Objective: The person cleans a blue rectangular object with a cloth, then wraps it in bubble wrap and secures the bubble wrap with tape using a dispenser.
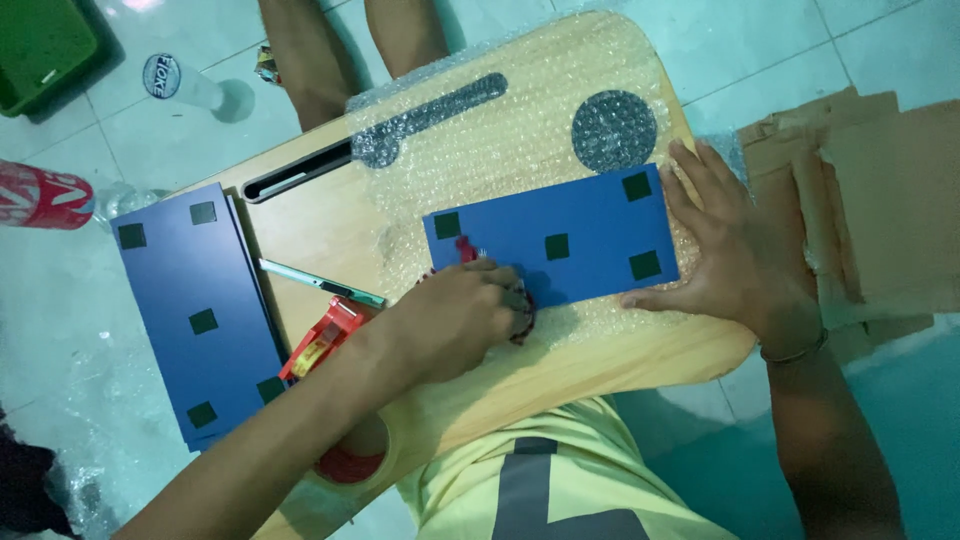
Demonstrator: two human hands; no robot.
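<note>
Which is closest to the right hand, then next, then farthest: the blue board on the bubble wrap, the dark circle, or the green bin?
From the right hand:
1. Blue board, touching it, to its left.
2. Dark circle, just above the board.
3. Green bin, far off at the top left corner.
</note>
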